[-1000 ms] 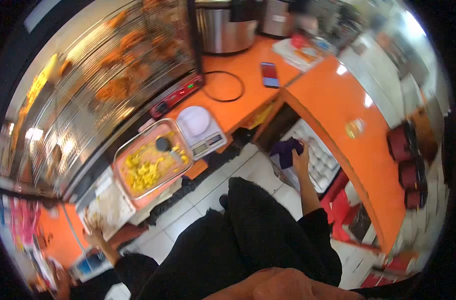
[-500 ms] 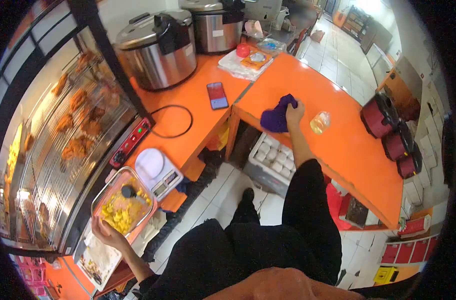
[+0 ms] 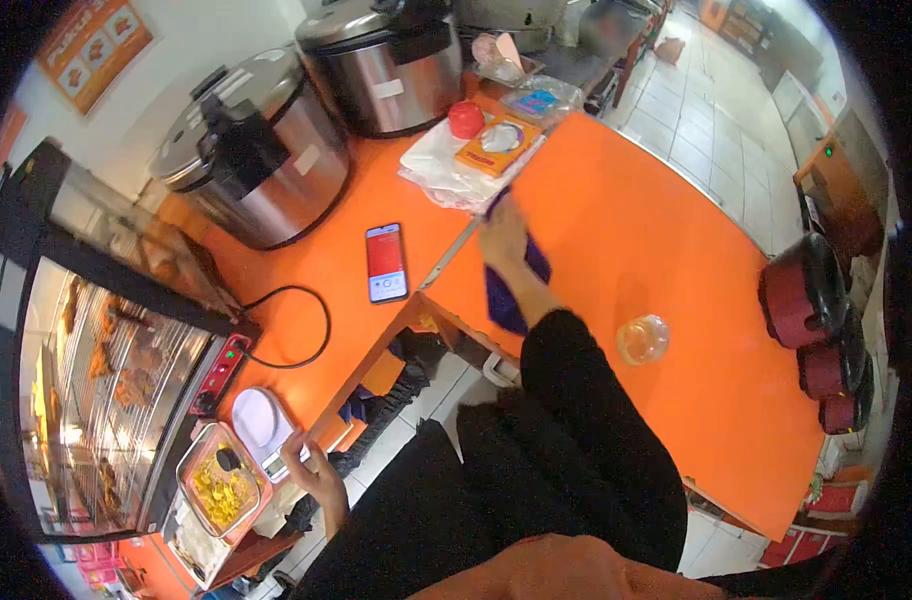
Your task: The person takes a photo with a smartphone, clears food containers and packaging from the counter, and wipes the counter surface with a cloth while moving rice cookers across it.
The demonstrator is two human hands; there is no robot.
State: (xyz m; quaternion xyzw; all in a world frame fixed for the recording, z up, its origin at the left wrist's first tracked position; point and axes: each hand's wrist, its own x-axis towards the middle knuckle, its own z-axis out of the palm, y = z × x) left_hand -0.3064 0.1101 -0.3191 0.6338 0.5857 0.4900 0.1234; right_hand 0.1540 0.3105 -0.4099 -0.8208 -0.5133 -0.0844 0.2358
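My right hand (image 3: 503,240) presses on a dark purple cloth (image 3: 505,299) that lies on the orange counter (image 3: 596,220), just right of the seam between two counter parts. My left hand (image 3: 316,472) hangs beside the white scale (image 3: 260,421), fingers apart and slightly bent, with nothing in it. To the right of the cloth stands a small clear container (image 3: 643,340). A phone (image 3: 385,262) with a lit screen lies to the left of the seam. Behind the cloth are white plastic bags (image 3: 439,166), an orange packet (image 3: 498,145) and a red round item (image 3: 466,120).
Two large steel cookers (image 3: 276,180) (image 3: 391,85) stand at the back left. A heated glass cabinet (image 3: 96,390) with fried food is at the left, a tray of yellow pieces (image 3: 221,495) before it. Dark red pots (image 3: 801,300) line the right edge. A black cable loops near the phone.
My right hand and the cloth have moved left and back to the seam. My left hand has moved right, from the tray to beside the scale. The view has shifted.
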